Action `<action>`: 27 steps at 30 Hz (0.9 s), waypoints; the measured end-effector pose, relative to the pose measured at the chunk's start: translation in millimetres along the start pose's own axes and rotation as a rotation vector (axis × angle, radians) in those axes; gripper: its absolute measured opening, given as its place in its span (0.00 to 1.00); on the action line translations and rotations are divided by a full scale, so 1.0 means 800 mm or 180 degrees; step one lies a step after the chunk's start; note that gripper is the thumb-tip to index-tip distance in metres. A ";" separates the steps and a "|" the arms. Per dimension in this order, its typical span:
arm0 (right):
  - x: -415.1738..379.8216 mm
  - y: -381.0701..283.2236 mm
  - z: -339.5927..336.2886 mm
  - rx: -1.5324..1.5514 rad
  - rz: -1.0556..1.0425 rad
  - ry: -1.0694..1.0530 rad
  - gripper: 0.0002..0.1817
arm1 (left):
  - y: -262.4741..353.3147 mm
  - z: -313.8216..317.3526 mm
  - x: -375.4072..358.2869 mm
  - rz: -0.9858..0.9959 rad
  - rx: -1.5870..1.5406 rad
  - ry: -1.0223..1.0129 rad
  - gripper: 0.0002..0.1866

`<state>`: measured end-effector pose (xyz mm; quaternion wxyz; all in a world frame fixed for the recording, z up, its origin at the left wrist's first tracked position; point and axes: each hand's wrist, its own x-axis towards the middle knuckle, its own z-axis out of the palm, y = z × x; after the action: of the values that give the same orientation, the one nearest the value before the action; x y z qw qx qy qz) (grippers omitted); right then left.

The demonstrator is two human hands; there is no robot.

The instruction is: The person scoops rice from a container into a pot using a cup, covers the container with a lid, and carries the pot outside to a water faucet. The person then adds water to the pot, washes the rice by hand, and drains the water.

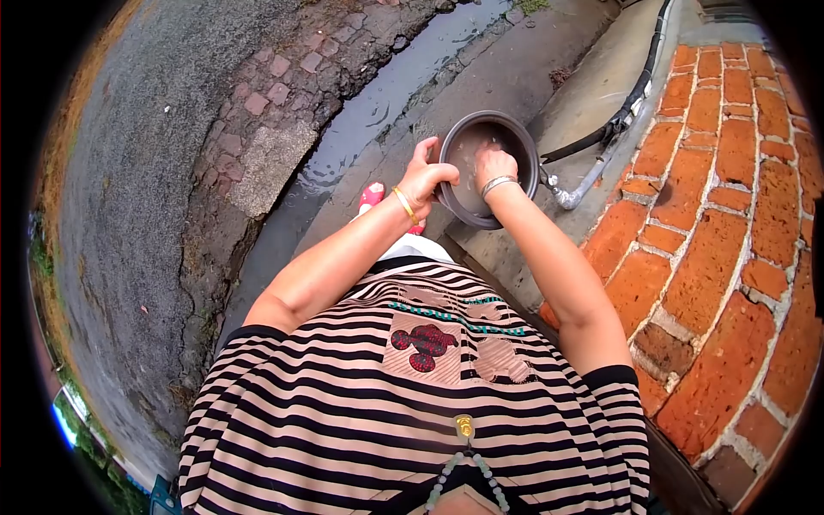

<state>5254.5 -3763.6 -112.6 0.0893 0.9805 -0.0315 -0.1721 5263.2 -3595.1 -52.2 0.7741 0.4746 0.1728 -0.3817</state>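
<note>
A round dark bowl [471,216] with cloudy water in it is held out in front of the body. My left hand [422,184], with a yellow band at the wrist, grips the bowl's left rim, thumb near the edge. Inside the bowl is my right hand [495,163], a silver bracelet at its wrist. Its fingers are curled together and point down into the water. Whatever they may hold is hidden.
At the right stands a red brick wall [687,249]. A black hose [639,90] and a grey pipe elbow [571,198] lie beyond the bowl. Leftward run a wet gutter [378,107], broken paving [257,103] and asphalt [129,215]. A pink shoe [372,196] shows below my left forearm.
</note>
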 end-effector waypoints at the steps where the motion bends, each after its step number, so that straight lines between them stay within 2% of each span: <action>1: 0.006 0.001 0.014 0.0047 -0.0073 -0.0174 0.14 | 0.000 0.002 -0.001 -0.0022 0.0035 0.0022 0.45; 2: 0.005 -0.001 0.006 0.0093 -0.0146 -0.0348 0.14 | 0.000 0.001 0.000 -0.0034 0.0027 0.0041 0.45; 3: 0.005 -0.007 -0.002 0.0889 0.0426 -0.0362 0.14 | -0.001 0.000 0.000 -0.0046 0.0018 0.0060 0.45; 6: -0.004 -0.009 -0.044 0.1237 -0.0003 0.0166 0.13 | -0.002 -0.011 0.007 -0.0049 -0.0054 0.0022 0.45; 7: -0.013 -0.009 -0.065 0.1535 0.0085 0.0166 0.14 | -0.003 -0.014 0.008 -0.0046 -0.0084 -0.0005 0.45; 10: -0.023 -0.008 -0.081 0.1428 -0.0126 0.0776 0.16 | 0.002 -0.015 0.008 -0.0006 -0.0116 -0.0024 0.45; 11: -0.023 -0.012 -0.080 0.1066 -0.0134 0.0989 0.18 | 0.003 -0.014 0.007 0.0008 -0.0110 0.0008 0.45; 15: 0.011 -0.019 -0.043 0.0818 0.0169 0.0630 0.19 | 0.009 -0.006 0.007 0.0123 -0.0118 0.0054 0.45; 21: 0.029 -0.027 -0.029 0.1397 0.0515 0.0136 0.15 | 0.005 -0.012 0.015 0.0272 -0.0026 0.0162 0.45; 25: 0.031 -0.032 -0.034 0.1514 0.0382 -0.0034 0.16 | 0.007 -0.022 0.013 0.0099 0.0005 0.0270 0.43; 27: 0.023 -0.032 -0.050 0.1824 0.0033 0.0179 0.16 | 0.010 -0.032 0.011 -0.0006 0.0022 0.0321 0.42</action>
<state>5286.6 -3733.2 -86.2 -0.1898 0.9700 -0.0814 -0.1285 5277.4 -3574.3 -65.6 0.7623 0.4958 0.2107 -0.3587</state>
